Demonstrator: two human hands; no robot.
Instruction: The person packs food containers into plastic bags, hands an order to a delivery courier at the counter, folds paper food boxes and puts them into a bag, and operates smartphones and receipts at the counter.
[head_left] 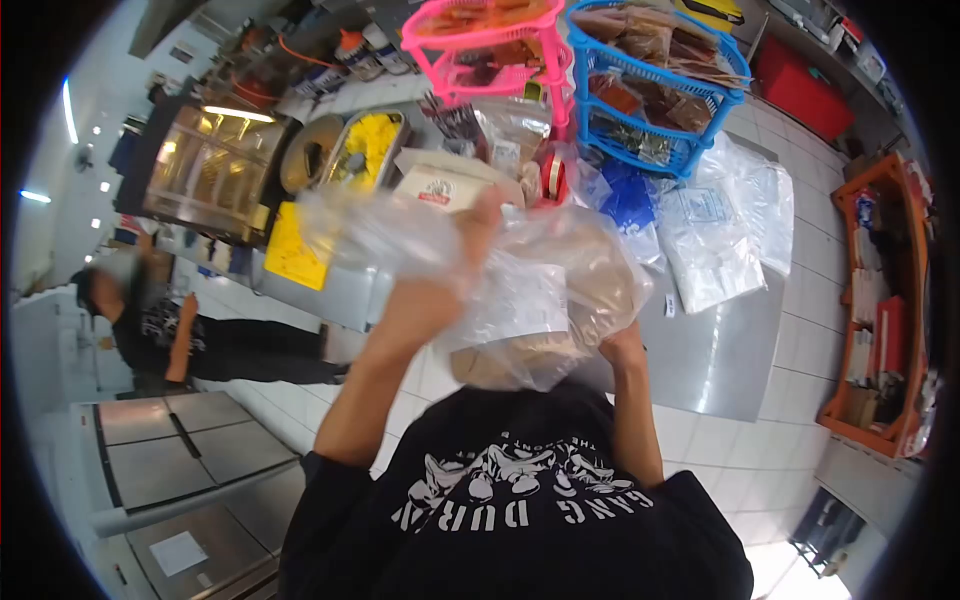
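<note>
A clear plastic bag (520,300) with brown paper packages and a white printed slip inside hangs in front of my body, at the edge of the steel table. My left hand (465,240) is at the bag's upper left part, smeared by motion, and its fingers cannot be made out. At the bag's lower right side, my right hand (622,347) is closed on the plastic. Just behind the bag lies a white box (445,180) with a red mark. A roll of red tape (553,178) stands to its right.
Pink basket rack (485,45) and blue basket rack (650,90) stand at the back. White plastic bags (710,240) lie on the steel table (700,350) at right. A yellow board (297,250) is at left, near a display case (215,165). Another person (200,335) stands at far left.
</note>
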